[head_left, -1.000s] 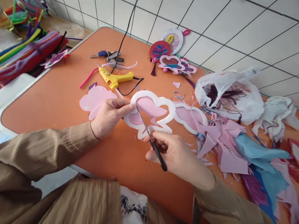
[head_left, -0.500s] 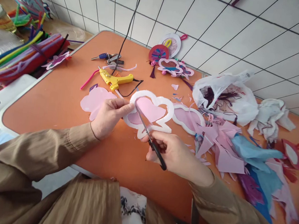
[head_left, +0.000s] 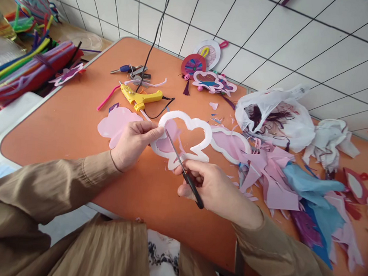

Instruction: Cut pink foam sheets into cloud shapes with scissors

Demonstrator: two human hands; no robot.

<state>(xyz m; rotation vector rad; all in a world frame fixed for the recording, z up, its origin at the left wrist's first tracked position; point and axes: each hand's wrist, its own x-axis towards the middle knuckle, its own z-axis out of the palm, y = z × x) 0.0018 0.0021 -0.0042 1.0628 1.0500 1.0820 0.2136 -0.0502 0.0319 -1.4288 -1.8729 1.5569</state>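
My left hand (head_left: 134, 142) pinches the left edge of a white cloud-shaped paper frame (head_left: 205, 133) between thumb and fingers. Pink paper (head_left: 167, 144) fills the left part of its opening, and the orange tabletop shows through the right part. My right hand (head_left: 204, 181) is closed around the black handle of a pair of scissors (head_left: 190, 183). The blades lie across the opening, tips close to my left thumb, and appear nearly closed. A pink cloud-shaped paper (head_left: 116, 120) lies partly behind my left hand. Right of the frame rests another white-edged shape with pink inside (head_left: 230, 144).
A yellow glue gun (head_left: 140, 98) with a black cord and some keys (head_left: 135, 70) lie beyond my left hand. Finished paper ornaments (head_left: 206, 68) lean by the tiled wall. To the right are a plastic bag (head_left: 275, 118) and pink and blue scraps (head_left: 279, 182). Pipe cleaners (head_left: 31, 69) lie left.
The pink paper has come away from the right part of the frame's opening, leaving a narrow strip near the blades. My hands keep nearly the same place; the view has shifted slightly.
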